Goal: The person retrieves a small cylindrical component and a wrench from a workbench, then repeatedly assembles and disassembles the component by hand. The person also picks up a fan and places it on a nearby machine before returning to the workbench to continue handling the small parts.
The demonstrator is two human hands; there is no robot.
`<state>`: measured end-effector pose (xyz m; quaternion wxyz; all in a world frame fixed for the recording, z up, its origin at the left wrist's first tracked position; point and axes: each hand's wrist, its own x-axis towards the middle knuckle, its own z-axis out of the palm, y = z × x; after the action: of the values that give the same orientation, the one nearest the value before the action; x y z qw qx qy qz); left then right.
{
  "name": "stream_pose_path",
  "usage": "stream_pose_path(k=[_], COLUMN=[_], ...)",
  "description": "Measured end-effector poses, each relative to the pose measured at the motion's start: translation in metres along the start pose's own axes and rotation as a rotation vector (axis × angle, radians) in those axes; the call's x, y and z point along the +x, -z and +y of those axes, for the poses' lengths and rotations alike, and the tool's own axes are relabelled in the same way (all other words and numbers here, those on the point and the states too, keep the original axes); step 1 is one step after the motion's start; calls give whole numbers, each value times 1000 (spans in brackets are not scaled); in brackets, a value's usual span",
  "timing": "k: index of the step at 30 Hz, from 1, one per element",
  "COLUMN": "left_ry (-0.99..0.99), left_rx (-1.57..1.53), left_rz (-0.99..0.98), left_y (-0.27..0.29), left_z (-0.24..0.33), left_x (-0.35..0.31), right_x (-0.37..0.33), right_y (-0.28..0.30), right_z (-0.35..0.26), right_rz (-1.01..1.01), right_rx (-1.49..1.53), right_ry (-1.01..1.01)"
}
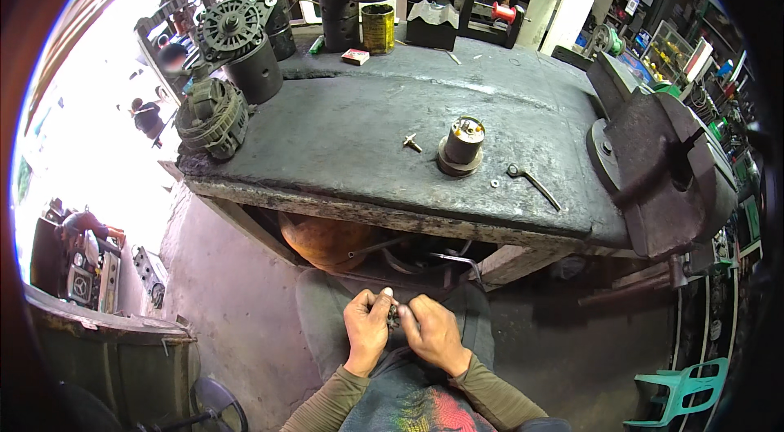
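My left hand (366,326) and my right hand (434,336) are closed close together above my lap, in front of the bench. Pinched between their fingertips is a small dark metal part (393,318), mostly covered by the fingers, so its kind does not show. On the bench beyond them, a metal cylinder with studs on top (464,144) stands upright on a round base. Left of it lies a small bolt-like piece (413,143). To its right are a washer (495,184) and a ring spanner (536,187).
A heavy vise (665,171) fills the bench's right end. Two alternators (231,25) (214,118) sit at the left. A yellow tin (378,29), a matchbox (355,57) and a dark V-block (433,26) stand along the back. A green plastic chair (682,391) is at lower right.
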<state>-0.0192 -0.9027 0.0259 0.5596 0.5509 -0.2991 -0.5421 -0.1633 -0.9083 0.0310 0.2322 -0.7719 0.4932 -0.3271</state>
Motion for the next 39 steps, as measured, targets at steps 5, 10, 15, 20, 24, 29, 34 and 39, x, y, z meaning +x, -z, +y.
stream_pose_path(k=[5, 10, 15, 20, 24, 29, 34, 39], left_ry=[-4, 32, 69, 110, 93, 90, 116, 109], left_rx=[-5, -7, -67, -149, -96, -128, -93, -93], left_rz=[-12, -12, -18, -17, -23, -32, -47, -25], left_y=[0, 3, 6, 8, 8, 11, 13, 10], left_z=[-2, -2, 2, 3, 0, -1, 0, -3], left_x=[3, 7, 5, 7, 7, 8, 8, 6], right_x=[1, 2, -1, -5, -6, -6, -4, -1], right_y=[8, 12, 10, 16, 20, 19, 23, 26], right_z=[6, 2, 0, 6, 6, 4, 8, 11], right_rz=[-216, -214, 25, 19, 81, 56, -32, -11], right_rx=[253, 191, 528, 223, 370, 329, 344, 375], right_ry=[-348, -201, -189, -127, -12, -15, -9, 0])
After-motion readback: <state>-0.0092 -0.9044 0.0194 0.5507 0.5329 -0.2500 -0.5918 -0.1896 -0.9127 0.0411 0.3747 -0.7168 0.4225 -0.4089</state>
